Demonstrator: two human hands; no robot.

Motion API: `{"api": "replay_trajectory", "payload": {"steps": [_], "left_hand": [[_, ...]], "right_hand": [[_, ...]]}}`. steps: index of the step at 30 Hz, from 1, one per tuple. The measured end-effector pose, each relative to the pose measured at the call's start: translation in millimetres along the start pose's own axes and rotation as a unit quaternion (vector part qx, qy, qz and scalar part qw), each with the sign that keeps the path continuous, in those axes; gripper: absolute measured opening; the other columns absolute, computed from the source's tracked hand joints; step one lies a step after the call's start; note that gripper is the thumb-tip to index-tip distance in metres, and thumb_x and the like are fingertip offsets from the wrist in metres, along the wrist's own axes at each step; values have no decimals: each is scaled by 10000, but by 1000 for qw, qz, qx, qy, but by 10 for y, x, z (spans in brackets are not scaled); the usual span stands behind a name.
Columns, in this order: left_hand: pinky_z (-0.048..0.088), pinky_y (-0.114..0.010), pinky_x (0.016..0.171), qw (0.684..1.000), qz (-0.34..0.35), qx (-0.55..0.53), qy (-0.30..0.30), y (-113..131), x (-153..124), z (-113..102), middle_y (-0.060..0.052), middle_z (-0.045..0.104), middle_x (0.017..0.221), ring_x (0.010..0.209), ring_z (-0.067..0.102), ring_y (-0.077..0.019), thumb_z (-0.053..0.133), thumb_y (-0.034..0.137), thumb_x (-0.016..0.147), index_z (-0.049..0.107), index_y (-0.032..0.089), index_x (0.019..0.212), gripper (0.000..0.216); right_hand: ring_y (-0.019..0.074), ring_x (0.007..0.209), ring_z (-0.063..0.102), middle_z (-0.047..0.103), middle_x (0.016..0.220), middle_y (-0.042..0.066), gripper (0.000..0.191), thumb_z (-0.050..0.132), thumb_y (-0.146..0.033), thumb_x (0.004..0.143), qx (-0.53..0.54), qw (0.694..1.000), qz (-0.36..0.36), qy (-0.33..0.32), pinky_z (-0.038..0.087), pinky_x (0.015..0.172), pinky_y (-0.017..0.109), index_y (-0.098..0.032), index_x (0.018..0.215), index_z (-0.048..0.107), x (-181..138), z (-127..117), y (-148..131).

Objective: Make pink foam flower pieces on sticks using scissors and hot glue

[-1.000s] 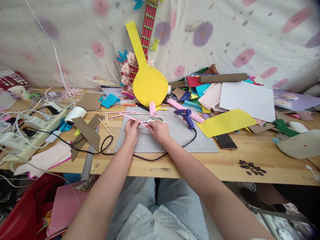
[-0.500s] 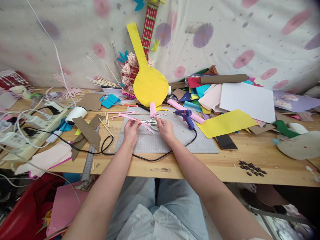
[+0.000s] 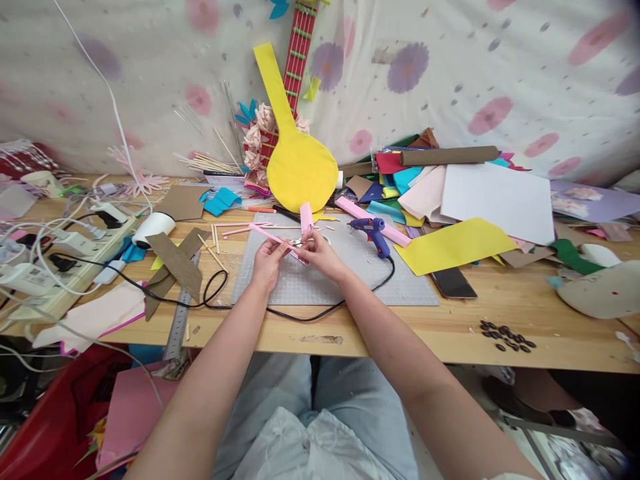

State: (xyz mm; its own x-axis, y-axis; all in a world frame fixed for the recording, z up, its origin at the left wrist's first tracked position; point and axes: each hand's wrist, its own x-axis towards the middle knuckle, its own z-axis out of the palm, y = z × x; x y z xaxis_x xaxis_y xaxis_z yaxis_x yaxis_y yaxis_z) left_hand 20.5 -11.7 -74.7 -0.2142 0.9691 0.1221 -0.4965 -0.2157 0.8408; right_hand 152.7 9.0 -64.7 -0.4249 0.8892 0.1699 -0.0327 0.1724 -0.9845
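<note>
A narrow pink foam or paper strip [image 3: 273, 236] is pinched between the thumb and fingers of my left hand [image 3: 269, 261], its far end pointing up and left. My right hand [image 3: 320, 255] closes its fingertips on the strip's near end, beside the left fingertips. Just behind the hands a small metal part of the scissors [image 3: 297, 242] shows; the fingers hide the rest of them. A folded pink piece [image 3: 307, 217] stands beyond the right hand, in front of a yellow banjo-shaped cutout [image 3: 302, 170]. Under both hands lies the grey cutting mat [image 3: 320, 287].
A purple glue gun [image 3: 373, 233] lies right of my hands, and its black cable [image 3: 310, 319] loops across the mat's front. Yellow sheet [image 3: 460, 245], phone [image 3: 454, 283] and dark beads [image 3: 507, 335] are farther right. Brown strips [image 3: 175, 267], a ruler [image 3: 177, 327] and a power strip [image 3: 75, 260] lie left.
My right hand has come off the scissors' handles and moved left onto the pink strip. The left hand has shifted slightly right, toward it.
</note>
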Motion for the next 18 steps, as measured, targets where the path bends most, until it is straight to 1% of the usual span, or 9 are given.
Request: {"api": "replay_trajectory", "payload": {"steps": [2,4,7,11,13,16,18], "left_hand": [[447,-269,739,1000,3,11,-1,-13,-1,-5,-3,636,691,683,587,-107,737,237,544,598,162,698,220],[446,-279,748,999,1,32,-15,-28,-7,-6,-15,644,701,684,592,-113,734,244,553,603,155,709,223],[448,-297,767,998,-4,56,-29,-45,-18,0,-31,658,723,701,605,-127,731,246,562,613,147,732,230],[456,-332,804,998,-37,47,-28,-38,-12,11,-62,676,822,795,624,-162,738,258,561,626,149,839,318],[465,-340,805,999,-40,34,-8,-18,2,7,-79,675,851,843,623,-179,724,296,581,627,140,857,331],[481,-334,787,998,-9,2,65,24,32,-23,-75,674,808,849,626,-178,683,339,630,615,127,775,266],[485,-336,783,994,5,-20,105,45,52,-52,-64,672,768,814,633,-167,674,327,643,594,128,729,231]], "right_hand": [[67,471,484,540,578,-82,407,638,-416,624,2,1000,16,-14,378,458,187,-220,841,354,-17,-39,-2],[74,489,502,559,594,-73,400,631,-414,634,-3,1000,20,-2,398,473,197,-218,848,356,-23,-55,13],[77,473,499,549,565,-80,375,624,-401,640,-10,1000,5,28,397,465,200,-219,820,351,-12,-48,47],[76,467,494,512,533,-92,339,617,-366,653,-4,999,-19,39,389,466,199,-220,782,340,-5,-62,63],[77,463,488,505,524,-91,323,612,-352,662,-8,999,-18,38,381,465,201,-219,771,339,-14,-86,59],[80,468,483,516,538,-80,307,609,-335,670,-37,998,-19,44,364,466,205,-215,759,340,-32,-116,50],[84,480,484,521,550,-74,292,601,-327,679,-65,996,-26,49,355,474,210,-214,757,343,-42,-125,43]]}}
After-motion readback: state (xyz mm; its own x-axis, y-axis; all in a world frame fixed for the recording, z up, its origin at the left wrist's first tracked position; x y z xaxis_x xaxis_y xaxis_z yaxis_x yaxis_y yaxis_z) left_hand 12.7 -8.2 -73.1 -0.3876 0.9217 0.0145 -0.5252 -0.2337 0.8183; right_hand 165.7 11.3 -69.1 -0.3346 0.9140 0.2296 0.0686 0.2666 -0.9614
